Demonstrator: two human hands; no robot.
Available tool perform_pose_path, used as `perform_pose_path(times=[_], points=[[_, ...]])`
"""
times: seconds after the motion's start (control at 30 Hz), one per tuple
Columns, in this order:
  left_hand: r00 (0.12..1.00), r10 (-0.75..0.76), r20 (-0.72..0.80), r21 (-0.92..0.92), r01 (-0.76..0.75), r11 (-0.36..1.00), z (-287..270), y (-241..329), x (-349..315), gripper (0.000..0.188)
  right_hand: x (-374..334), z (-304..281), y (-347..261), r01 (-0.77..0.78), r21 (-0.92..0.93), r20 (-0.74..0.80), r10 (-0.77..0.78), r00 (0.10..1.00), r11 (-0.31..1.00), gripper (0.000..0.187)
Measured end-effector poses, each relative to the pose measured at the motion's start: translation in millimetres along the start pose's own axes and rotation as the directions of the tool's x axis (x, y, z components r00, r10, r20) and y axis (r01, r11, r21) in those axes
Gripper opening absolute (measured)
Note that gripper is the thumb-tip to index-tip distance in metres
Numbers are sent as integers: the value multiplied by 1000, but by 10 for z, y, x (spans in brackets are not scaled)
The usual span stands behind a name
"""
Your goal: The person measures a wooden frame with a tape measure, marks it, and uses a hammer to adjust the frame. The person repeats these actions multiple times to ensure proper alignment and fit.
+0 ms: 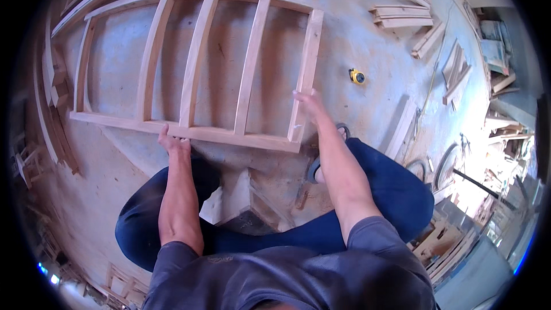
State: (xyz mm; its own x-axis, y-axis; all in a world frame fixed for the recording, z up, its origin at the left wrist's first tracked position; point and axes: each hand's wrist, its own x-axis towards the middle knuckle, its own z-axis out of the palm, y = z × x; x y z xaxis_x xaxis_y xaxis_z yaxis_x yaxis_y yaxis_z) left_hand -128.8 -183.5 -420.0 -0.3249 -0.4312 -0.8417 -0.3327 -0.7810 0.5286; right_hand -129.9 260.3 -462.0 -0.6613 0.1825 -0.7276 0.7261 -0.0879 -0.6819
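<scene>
A pale wooden frame (224, 133), shaped like a ladder with two long rails and several crosspieces, spreads in front of me just over the floor. My left hand (174, 139) is closed on its near long rail, thumb on top and fingers curled at the near side. Around the right end piece (310, 43), close to the near corner, my right hand (310, 105) is closed too. Whether the frame rests on the floor or is lifted a little, I cannot tell.
To the right of the frame, a yellow and black tape measure (357, 76) lies on the floor (344, 34). Bundled wood strips (402, 16) and a loose board (402, 126) lie farther right. Long timbers (49, 112) line the left side. A bicycle wheel (446, 166) shows at right.
</scene>
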Motion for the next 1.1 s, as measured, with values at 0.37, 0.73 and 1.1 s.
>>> perform_pose_path(times=[0.37, 0.73, 1.1], points=[[807, 473, 353, 421, -588, 691, 1218, 748, -1225, 81, 761, -1273, -450, -435, -696, -620, -173, 766, 571, 80], [558, -103, 823, 567, -801, 190, 1196, 578, -2759, 52, 370, -1252, 375, 53, -499, -355, -260, 898, 865, 74], [445, -191, 875, 421, -894, -151, 1460, 130, -2973, 26, -2415, 870, -1319, 163, 618, 421, -498, 758, 769, 76]])
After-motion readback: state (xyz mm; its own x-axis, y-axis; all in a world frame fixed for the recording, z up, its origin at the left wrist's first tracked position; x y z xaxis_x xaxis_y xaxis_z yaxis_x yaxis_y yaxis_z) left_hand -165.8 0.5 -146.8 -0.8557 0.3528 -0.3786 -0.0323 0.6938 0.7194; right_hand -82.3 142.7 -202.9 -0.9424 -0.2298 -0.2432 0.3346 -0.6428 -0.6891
